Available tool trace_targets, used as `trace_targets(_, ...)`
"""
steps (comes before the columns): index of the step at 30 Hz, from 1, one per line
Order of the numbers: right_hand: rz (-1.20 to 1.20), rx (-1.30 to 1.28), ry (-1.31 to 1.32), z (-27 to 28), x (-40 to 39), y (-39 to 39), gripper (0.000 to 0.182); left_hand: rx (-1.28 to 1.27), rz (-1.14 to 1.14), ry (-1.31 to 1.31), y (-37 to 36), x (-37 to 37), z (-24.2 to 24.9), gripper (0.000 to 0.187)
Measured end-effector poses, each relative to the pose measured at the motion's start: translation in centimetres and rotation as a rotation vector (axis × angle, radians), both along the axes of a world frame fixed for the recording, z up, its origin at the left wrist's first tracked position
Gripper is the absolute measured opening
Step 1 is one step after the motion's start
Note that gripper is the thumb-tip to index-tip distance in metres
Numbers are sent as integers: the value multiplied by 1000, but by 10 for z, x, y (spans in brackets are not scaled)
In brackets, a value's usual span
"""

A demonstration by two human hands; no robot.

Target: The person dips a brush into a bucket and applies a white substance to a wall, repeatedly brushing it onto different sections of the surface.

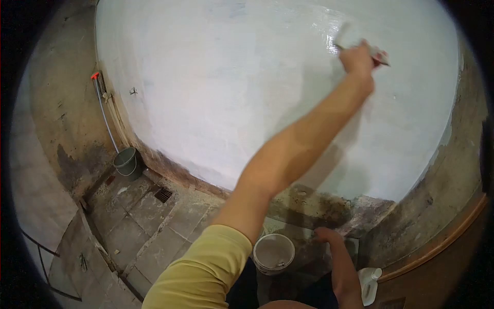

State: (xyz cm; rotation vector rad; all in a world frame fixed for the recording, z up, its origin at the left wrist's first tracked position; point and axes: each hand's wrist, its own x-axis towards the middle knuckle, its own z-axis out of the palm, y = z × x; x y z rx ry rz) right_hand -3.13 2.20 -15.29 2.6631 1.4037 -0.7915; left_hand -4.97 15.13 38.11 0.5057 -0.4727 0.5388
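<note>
at the far left, a thin grey pipe with an orange cap (101, 105) runs down the stained concrete side wall to a grey plastic bucket (127, 163) standing in the corner on the floor. just right of the bucket, a small dark metal floor drain grille (163, 194) sits in the worn grey stone floor tiles (154, 242). the broad white painted wall (216, 92) fills the middle of the view, its lower edge bare and dark with stains.

a yellow short sleeve (206, 273) leads up an outstretched arm to the left hand (357, 57), raised high against the wall; its fingers are clamped around the handle of a wide flat paintbrush (355, 41), whose bristles lie against the wet, shiny patch of the white wall near the top right.

low down, a white round plastic pail (273, 252) stands on the floor near the person's legs. just right of it, the right hand (327, 235) rests on the dark ledge at the wall's foot; whether its fingers are together or apart cannot be told. further right, a white plastic bottle (369, 284) stands beside a brown wooden door frame (437, 247). no writing or label can be read anywhere.
</note>
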Motion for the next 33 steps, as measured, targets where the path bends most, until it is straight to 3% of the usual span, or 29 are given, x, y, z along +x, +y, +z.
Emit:
trace_targets(6,-46,-114,88,-11,6,4,50,201,-122,40,-79,-40,-57,16)
trace_targets(9,-123,-143,84,25,-14,5,41,293,-141,24,-74,-41,-87,20)
trace_targets(13,-324,-133,16,89,-30,-13,38,510,183,109,-43,-53,-130,28)
trace_targets(17,-538,90,-86,84,-34,-29,40,622,360,232,-12,-68,-179,25)
trace_targets(20,-452,228,-11,110,-64,-35,41,723,479,282,11,-71,-217,21)
trace_targets(24,-474,99,131,110,-73,-37,39,844,517,199,41,-71,-268,16)
trace_targets(26,-449,70,144,107,-78,-37,38,957,597,198,50,-75,-268,14)
trace_targets(29,-603,151,129,120,-89,-39,41,1080,778,123,54,-73,-271,17)
trace_targets(33,-434,64,197,96,-89,-30,39,1222,986,211,57,-83,-273,19)
